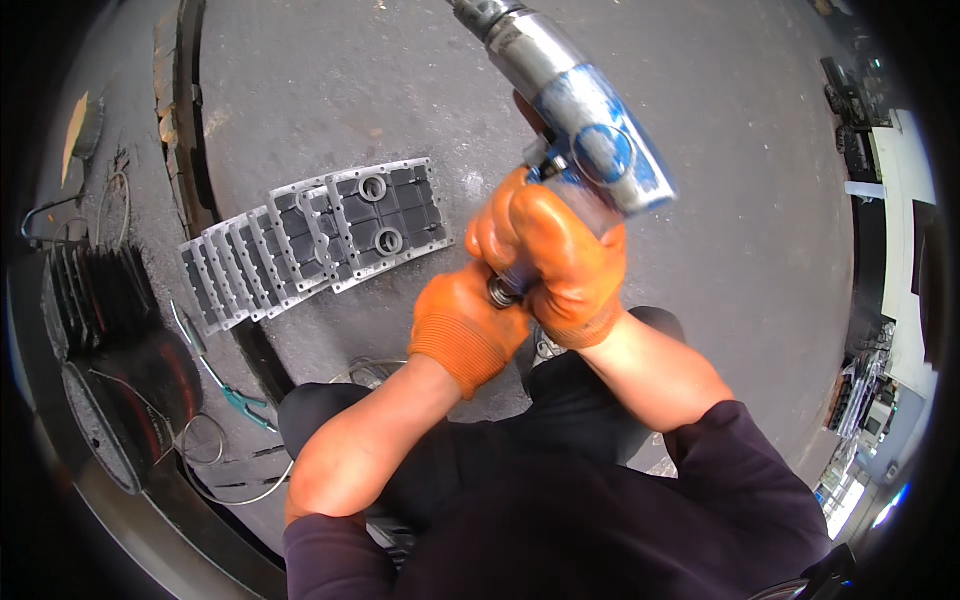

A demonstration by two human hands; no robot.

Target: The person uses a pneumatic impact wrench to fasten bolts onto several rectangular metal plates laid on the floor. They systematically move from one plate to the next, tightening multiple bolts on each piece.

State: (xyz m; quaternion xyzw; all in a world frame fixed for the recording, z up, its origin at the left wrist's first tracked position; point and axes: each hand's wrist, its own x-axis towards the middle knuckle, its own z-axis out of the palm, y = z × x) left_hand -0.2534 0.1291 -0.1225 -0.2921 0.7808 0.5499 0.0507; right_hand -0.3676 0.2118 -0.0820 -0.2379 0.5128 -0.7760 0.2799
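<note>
A worn blue-and-silver air drill is held up in front of me, its chuck pointing to the far left. My right hand, in an orange glove, is wrapped round the drill's handle. At the handle's lower end, a round metal fitting shows between my two hands. My left hand, gloved the same way, is closed beside that fitting, against the base of the handle. Its fingertips are partly hidden, and whether a hose is joined to the fitting cannot be seen.
Several overlapping grey cast-metal cover plates lie in a row on the floor, left of my hands. A teal-handled air blow gun and a looped hose lie farther left, near dark machinery. Shelving with parts stands along the right.
</note>
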